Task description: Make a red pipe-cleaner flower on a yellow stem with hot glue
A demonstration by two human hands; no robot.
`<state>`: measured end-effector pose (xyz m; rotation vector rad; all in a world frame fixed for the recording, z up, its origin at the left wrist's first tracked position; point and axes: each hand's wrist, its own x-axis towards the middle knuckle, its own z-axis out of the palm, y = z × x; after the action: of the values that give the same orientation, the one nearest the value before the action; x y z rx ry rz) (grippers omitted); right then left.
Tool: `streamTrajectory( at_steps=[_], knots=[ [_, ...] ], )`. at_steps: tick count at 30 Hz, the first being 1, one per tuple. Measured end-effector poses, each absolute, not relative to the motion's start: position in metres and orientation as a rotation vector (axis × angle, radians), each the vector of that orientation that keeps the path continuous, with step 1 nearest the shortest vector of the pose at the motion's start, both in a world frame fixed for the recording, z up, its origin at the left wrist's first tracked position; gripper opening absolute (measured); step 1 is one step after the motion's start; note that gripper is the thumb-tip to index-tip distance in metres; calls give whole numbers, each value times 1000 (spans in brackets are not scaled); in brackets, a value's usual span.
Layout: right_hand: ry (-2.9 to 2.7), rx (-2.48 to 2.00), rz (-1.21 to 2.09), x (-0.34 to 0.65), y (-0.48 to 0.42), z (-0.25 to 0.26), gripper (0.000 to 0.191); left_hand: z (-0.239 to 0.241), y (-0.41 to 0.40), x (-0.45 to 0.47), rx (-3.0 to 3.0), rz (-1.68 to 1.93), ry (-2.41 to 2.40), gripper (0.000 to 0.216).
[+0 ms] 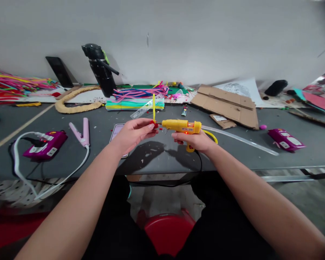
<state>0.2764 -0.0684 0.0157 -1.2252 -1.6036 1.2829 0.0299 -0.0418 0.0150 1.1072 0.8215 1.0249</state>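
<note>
My left hand [134, 133] pinches a small red piece [153, 124] with a yellow pipe cleaner [154, 106] standing upright from it. My right hand [196, 140] grips a yellow hot glue gun [182, 126] held level, its nozzle touching the red piece. A clear glue stick [241, 140] trails out behind the gun to the right, and its black cord [199, 162] drops over the table edge. Both hands hover above the dark grey table [157, 159].
A phone [117, 131] lies under my left hand. A pink hair straightener [82, 131] and a magenta power strip [46, 145] lie left; another magenta strip [285, 139] lies right. Pipe cleaner bundles [135, 99], a black bottle [100, 68], cardboard [227, 104] and a ruler [146, 108] sit behind.
</note>
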Motion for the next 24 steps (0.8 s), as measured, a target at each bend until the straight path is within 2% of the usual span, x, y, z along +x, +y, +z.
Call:
streamTrajectory(
  at_steps=[11,24],
  knots=[
    [-1592,-1248,1270,276,-68,18,28,19,-44,27,1198,975,827,36],
    [-1600,-1272,1291,278,-69,19,28,15,-41,27,1230,984,854,34]
  ],
)
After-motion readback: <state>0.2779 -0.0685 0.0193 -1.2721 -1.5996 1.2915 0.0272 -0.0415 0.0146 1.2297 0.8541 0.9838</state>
